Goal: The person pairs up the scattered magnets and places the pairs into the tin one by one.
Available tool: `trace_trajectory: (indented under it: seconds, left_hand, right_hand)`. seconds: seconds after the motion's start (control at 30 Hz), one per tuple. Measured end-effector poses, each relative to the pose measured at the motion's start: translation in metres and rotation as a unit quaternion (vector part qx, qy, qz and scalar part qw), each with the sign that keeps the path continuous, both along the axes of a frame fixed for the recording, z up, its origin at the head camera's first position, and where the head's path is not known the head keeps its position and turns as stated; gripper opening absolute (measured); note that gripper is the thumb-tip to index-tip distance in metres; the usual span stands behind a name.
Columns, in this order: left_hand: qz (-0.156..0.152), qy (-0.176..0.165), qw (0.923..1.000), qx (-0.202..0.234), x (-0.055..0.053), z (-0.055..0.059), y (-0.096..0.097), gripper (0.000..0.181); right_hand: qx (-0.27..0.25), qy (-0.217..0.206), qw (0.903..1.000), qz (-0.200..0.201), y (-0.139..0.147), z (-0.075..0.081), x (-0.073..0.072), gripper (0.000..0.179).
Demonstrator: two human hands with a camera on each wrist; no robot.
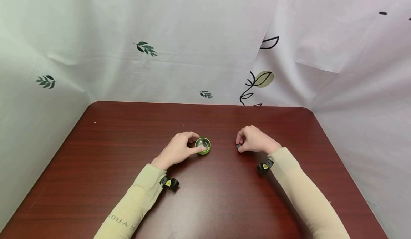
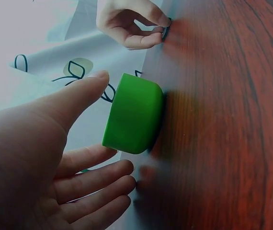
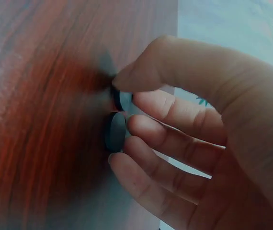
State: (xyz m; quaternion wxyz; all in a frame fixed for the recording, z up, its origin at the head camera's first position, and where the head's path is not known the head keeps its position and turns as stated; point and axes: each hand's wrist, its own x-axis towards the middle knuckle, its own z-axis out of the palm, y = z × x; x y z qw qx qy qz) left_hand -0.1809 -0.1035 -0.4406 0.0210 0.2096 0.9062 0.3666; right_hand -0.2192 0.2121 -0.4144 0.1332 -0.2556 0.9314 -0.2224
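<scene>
A small round green tin [image 1: 203, 152], its top open and its inside silvery, stands upright on the table. My left hand [image 1: 178, 148] holds it loosely at the rim, thumb on the near side and index finger on the far side. In the left wrist view the tin [image 2: 134, 115] shows its plain green wall. To the right, my right hand [image 1: 255, 140] is low at the tabletop. In the right wrist view its thumb and index finger pinch a dark round disc [image 3: 124, 99]. A second dark disc [image 3: 116, 132] lies beside it, close to the other fingertips.
The reddish-brown wooden table [image 1: 208, 196] has rounded far corners. A white cloth with leaf prints [image 1: 179, 25] hangs behind it and along the sides. Dark wrist cameras [image 1: 170, 183] are strapped to both sleeves.
</scene>
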Motion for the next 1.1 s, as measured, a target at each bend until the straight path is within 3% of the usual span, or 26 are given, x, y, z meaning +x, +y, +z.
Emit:
trace_trajectory:
  seconds: [0.53, 1.1]
  left_hand:
    - [0.001, 0.007, 1.0, 0.0, -0.0011, -0.0011, -0.0005, 0.049]
    - [0.002, 0.002, 1.0, -0.003, -0.0013, -0.0014, -0.0009, 0.047]
  right_hand:
    - [0.017, -0.041, 0.9989, 0.014, 0.0019, 0.0098, 0.0028, 0.025]
    - [-0.011, -0.018, 0.9996, 0.019, 0.0004, 0.0013, -0.0006, 0.024]
